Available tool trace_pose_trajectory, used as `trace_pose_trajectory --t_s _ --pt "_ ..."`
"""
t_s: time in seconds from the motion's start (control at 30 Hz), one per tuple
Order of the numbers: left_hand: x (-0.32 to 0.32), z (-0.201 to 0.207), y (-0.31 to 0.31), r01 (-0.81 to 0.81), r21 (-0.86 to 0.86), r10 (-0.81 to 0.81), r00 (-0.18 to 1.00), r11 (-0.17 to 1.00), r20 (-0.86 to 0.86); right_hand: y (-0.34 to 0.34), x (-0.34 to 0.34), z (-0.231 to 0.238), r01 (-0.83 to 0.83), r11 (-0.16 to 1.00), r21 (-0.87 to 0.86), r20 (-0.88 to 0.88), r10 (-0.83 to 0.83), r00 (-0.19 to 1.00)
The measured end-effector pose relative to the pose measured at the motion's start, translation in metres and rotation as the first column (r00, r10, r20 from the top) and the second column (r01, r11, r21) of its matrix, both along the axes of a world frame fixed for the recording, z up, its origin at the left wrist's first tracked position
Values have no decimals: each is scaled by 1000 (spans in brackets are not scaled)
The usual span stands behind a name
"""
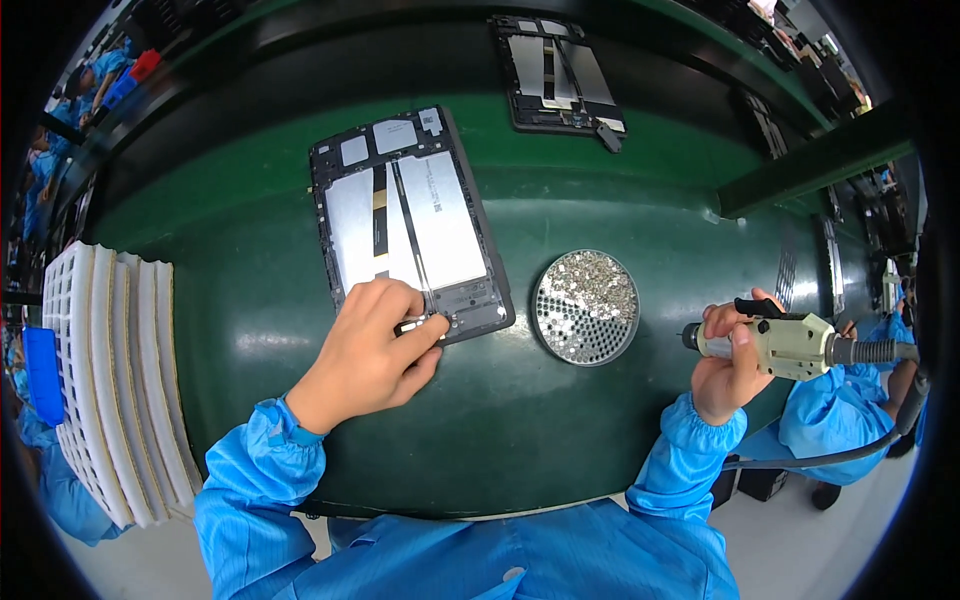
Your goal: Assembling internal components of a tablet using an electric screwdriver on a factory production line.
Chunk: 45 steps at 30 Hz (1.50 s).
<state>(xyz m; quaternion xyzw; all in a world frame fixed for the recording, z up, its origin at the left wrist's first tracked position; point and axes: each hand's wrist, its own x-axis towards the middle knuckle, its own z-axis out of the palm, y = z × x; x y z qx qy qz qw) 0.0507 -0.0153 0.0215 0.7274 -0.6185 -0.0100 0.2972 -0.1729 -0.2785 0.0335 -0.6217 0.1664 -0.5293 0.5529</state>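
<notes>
An opened tablet, its back off and silver inner plates showing, lies slightly turned on the green bench left of the middle. Over its lower end, my left hand has its thumb and fingers drawn together. A small shiny piece shows at the fingertips, mostly hidden by them. My right hand is wrapped round a pale green electric screwdriver, held level at the right with its tip pointing left. Between both hands stands a round dish of small screws, many of them seated in a perforated plate.
Another opened tablet lies at the back. White foam trays stand on edge at the left, beside a blue bin. A green metal bar crosses at the right. The screwdriver's cable hangs near a blue-clad person.
</notes>
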Motion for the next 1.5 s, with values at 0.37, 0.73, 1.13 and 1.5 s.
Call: trace_pose_trajectory --t_s 0.37,0.73,1.13,1.5 --pt "1 4 3 7 77 -8 1000 997 17 0 -1 1 -3 1000 -22 19 4 1000" --pt "-27 0 10 -119 10 118 990 993 80 0 1 1 18 1000 -3 35 -18 999" --pt "105 -19 -10 -533 -12 502 789 846 354 -3 -2 -2 50 999 -6 25 -50 998" --pt "125 -10 -146 -243 40 236 963 969 131 -9 -12 -15 80 996 27 -56 -78 995"
